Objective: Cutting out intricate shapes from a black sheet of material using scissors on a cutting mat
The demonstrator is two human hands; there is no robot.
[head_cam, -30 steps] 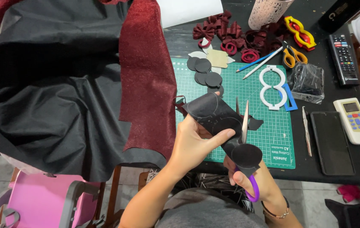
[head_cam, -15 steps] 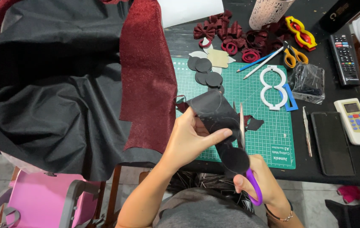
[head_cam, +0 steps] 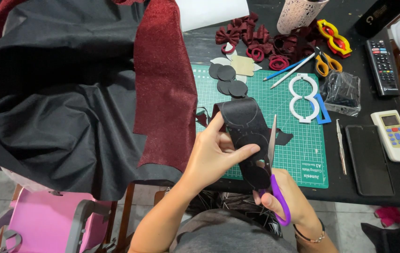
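A: Your left hand [head_cam: 216,152] is pinching the black strip [head_cam: 244,129], thumb on top and fingers tucked under, holding it up over the lower edge of the green cutting mat [head_cam: 303,154]. Your right hand [head_cam: 286,199], at about five o'clock from the left, is closed through the purple handles of the scissors [head_cam: 271,154], with the blades pointing to twelve o'clock along the strip's right edge.

B: How far along are you, by the look of it?

A: You seem to be in mid-run. Faint round outlines show on the strip, and a rounded lobe [head_cam: 256,175] at its lower end is nearly shaped, right by the blades. A black offcut [head_cam: 284,137] lies on the mat at three o'clock from the strip.

B: And what is finished?

A: Four or so black discs [head_cam: 228,78] sit in a cluster at twelve o'clock from your left hand, on the mat's top edge. Beyond them are dark red bows and loops [head_cam: 251,40], already made up.

B: What is left?

A: Much of the strip above your thumb is uncut. The big black cloth [head_cam: 54,93] and the dark red glitter sheet [head_cam: 160,84] at nine to ten o'clock look mostly whole. The white figure-eight template [head_cam: 303,96] lies at two o'clock, untouched, next to orange-handled scissors [head_cam: 325,63].
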